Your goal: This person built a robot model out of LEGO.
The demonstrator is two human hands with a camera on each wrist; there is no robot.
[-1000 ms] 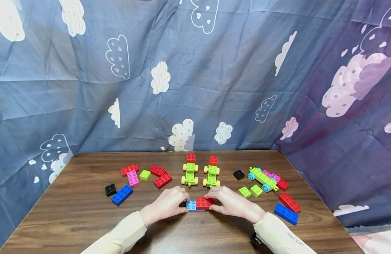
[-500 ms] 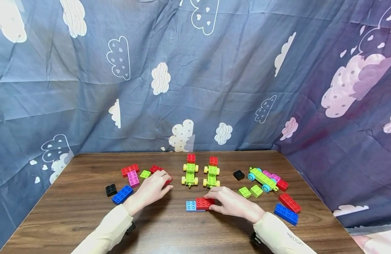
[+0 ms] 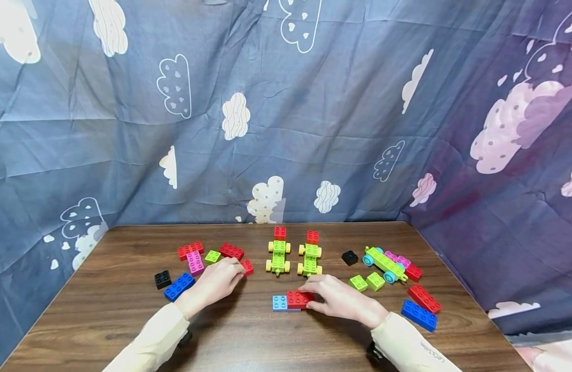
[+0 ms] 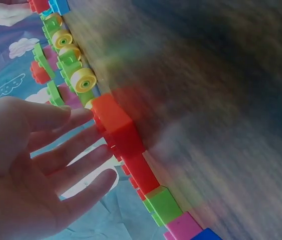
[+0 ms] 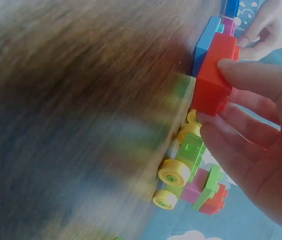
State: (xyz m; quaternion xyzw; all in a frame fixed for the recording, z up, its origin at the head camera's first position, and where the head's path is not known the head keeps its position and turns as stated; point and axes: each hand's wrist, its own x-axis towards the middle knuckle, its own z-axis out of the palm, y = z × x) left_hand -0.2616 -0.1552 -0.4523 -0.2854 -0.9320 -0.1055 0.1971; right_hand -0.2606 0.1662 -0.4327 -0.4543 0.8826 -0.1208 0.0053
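My right grip [image 3: 334,297] pinches a red block [image 3: 296,299] stacked on a light-blue block [image 3: 280,303] on the bench [image 3: 267,343]; my left grip [image 3: 216,280] is loose at a second red block [image 3: 247,267], contact unclear. Two yellow-wheeled cars [image 3: 279,259] stand just beyond, and a dark-blue block [image 3: 179,286] lies beside my left wrist.

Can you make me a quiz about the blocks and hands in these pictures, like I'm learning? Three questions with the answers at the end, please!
1. How many lime-green plastic toy cars have yellow wheels?
2. True or false: the red rectangular plastic brick in the right hand hides every stud of the light-blue rectangular plastic brick below.
3. At the left hand, which brick is nearest the fingers?
A) a black square plastic brick
B) another red rectangular plastic brick
C) a dark-blue rectangular plastic brick

Key: 1. Two. 2. False; studs show beside it. 3. B.
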